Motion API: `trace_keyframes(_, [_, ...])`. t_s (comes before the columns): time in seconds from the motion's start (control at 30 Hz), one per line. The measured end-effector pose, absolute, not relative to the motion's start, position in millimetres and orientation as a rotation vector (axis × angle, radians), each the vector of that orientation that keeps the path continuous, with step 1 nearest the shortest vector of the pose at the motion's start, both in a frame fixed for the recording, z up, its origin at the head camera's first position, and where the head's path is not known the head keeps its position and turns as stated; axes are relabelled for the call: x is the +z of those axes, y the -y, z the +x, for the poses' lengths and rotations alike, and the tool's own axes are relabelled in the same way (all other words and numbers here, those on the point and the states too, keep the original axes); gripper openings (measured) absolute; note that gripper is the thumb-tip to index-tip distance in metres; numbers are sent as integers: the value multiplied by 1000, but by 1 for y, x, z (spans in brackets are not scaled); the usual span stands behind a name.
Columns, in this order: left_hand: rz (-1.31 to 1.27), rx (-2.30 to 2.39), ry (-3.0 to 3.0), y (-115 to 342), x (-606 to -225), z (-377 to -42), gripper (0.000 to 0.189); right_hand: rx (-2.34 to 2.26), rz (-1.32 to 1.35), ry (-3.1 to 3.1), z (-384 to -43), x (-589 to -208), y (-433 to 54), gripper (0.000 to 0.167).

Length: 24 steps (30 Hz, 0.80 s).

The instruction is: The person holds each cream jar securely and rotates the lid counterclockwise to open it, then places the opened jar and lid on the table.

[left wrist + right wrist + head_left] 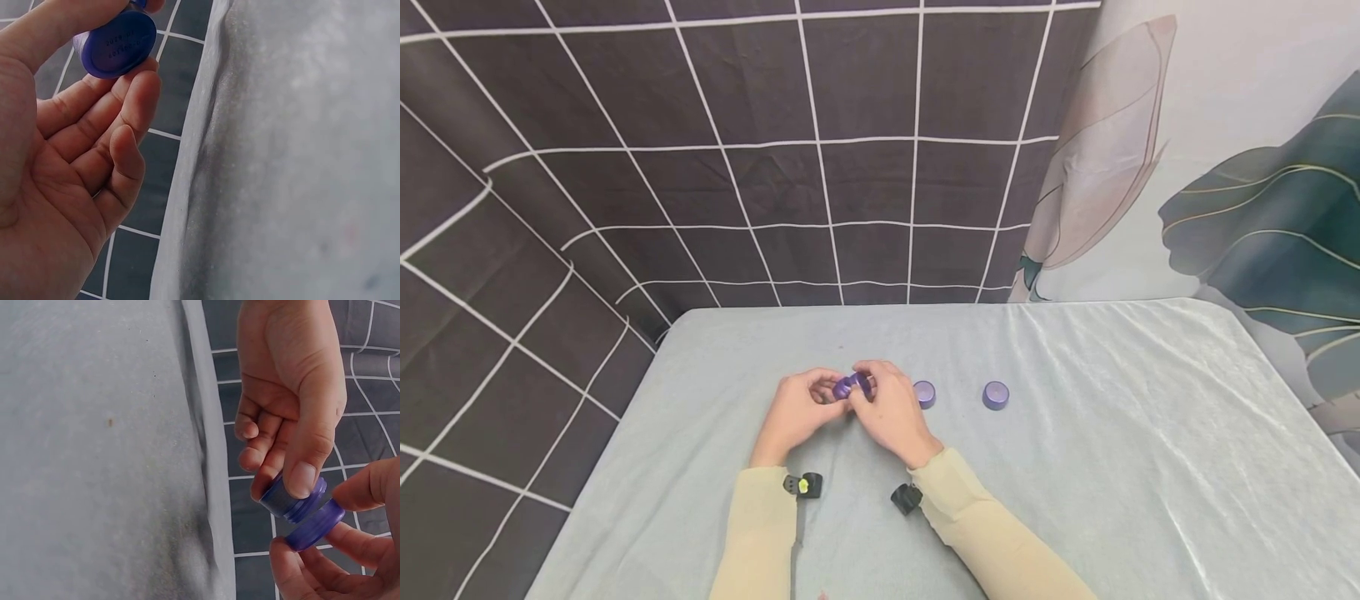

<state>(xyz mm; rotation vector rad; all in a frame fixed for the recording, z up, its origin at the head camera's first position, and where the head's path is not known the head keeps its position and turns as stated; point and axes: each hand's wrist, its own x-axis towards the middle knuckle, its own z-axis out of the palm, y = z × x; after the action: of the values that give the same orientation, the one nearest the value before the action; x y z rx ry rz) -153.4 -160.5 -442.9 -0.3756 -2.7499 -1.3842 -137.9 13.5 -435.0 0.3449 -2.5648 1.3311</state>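
The tilted purple pot (279, 500) had its short axis running crosswise, rim facing the purple lid (315, 529) just beside it, printed base leftward. Both were above the pale-clothed table (1150, 408), left of centre, short of its far edge and the dark gridded wall (760, 92), two round purple pieces (996, 396) lying to their right. The left hand's (793, 408) thumb and fingers closely pinched the pot; the right hand's (891, 412) curled fingers held the lid.

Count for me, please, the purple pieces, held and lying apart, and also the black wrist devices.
Purple pieces held by left hand and right hand: 2
Purple pieces on the cloth: 2
Black wrist devices: 2
Total: 6
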Motion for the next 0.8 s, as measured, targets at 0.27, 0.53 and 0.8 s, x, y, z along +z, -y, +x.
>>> trace_keyframes(0.27, [-381, -1381, 2738, 161, -443, -153, 33, 1308, 362, 2570, -138, -437, -16, 34])
trace_keyframes(0.53, [-364, -1402, 2717, 161, -445, -153, 35, 1310, 352, 2565, -140, -439, -17, 33])
trace_keyframes(0.8, [-340, -1430, 2682, 162, -445, -154, 36, 1335, 341, 2575, -141, -438, -16, 31])
